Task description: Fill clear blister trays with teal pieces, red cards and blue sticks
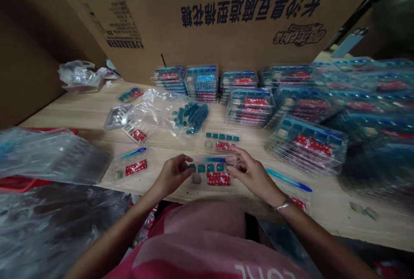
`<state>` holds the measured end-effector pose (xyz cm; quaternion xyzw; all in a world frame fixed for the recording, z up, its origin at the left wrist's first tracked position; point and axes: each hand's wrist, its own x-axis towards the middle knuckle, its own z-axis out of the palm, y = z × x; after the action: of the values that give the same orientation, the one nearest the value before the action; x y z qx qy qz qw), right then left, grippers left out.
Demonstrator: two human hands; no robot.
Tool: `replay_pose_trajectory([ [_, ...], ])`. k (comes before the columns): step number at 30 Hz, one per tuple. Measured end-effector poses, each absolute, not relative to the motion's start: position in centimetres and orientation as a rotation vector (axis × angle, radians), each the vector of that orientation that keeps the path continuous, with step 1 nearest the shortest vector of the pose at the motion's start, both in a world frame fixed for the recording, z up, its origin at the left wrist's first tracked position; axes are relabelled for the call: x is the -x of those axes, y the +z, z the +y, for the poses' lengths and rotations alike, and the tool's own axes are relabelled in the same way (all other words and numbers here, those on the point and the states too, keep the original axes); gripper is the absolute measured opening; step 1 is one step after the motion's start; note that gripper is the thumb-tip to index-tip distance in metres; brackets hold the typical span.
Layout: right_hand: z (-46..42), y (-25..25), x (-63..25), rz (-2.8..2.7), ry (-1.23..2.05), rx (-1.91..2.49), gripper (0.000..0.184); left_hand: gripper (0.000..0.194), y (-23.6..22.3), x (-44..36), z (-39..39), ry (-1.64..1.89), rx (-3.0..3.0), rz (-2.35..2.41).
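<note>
The left hand (pixel 173 175) and right hand (pixel 254 173) stand apart, their fingertips closing in from either side on a clear plastic pack (pixel 201 188) lying on the wooden table (pixel 323 214) just ahead of the wrists; whether they pinch it, I cannot tell. Between the hands sit a row of glossy teal square tiles (pixel 210 167), a red printed card (pixel 218 178) below it and a thin blue stick (pixel 216 159) above. (Light, even fingertip pressure suits such slippery film.) Farther ahead of the hands, stacked clear packs (pixel 249 106) rise in ridged piles.

Glossy plastic pack (pixel 210 190), matt wooden table (pixel 326 214)
</note>
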<state>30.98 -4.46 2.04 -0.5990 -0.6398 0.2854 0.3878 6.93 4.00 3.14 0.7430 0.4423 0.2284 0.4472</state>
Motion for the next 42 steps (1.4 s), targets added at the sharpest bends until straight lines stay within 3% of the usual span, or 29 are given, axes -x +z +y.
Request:
replay_pose_trajectory([
  [5, -3.8, -1.2, -31.2, -1.62, 0.601, 1.765, 0.038, 0.041, -0.9, -7.5, 5.2, 0.579, -1.712, 1.25],
  [13, -4.2, 0.1, -30.2, -1.825, 0.424, 1.887, 0.028, 0.026, -0.4, -7.4, 5.2, 0.44, -1.837, 1.257],
  [16, -4.3, 1.3, -29.3, -2.075, 0.348, 1.713, 0.027, 0.026, -0.3, -7.0, 4.8, 0.44, -1.819, 1.24],
  [21, -3.7, 1.8, -28.4, -2.426, 0.663, 1.433, 0.066, 0.029, -0.6, -6.3, 4.2, 0.462, -1.812, 1.195],
  [29, -3.7, 1.0, -26.8, -2.472, 0.694, 1.597, 0.097, 0.033, -1.4, -6.6, 3.9, 0.517, -1.897, 1.303],
  [33, -3.4, 0.6, -26.3, -2.443, 0.617, 1.633, 0.094, 0.036, -1.5, -6.4, 3.4, 0.539, -1.886, 1.297],
  [38, -3.1, 0.4, -26.0, -2.411, 0.58, 1.584, 0.089, 0.053, -1.8, -5.8, 1.9, 0.611, -1.876, 1.245],
  [42, -3.1, 0.3, -25.7, -2.436, 0.574, 1.563, 0.09, 0.046, -0.6, -3.4, 2.2, 0.608, -2.175, 1.29],
])
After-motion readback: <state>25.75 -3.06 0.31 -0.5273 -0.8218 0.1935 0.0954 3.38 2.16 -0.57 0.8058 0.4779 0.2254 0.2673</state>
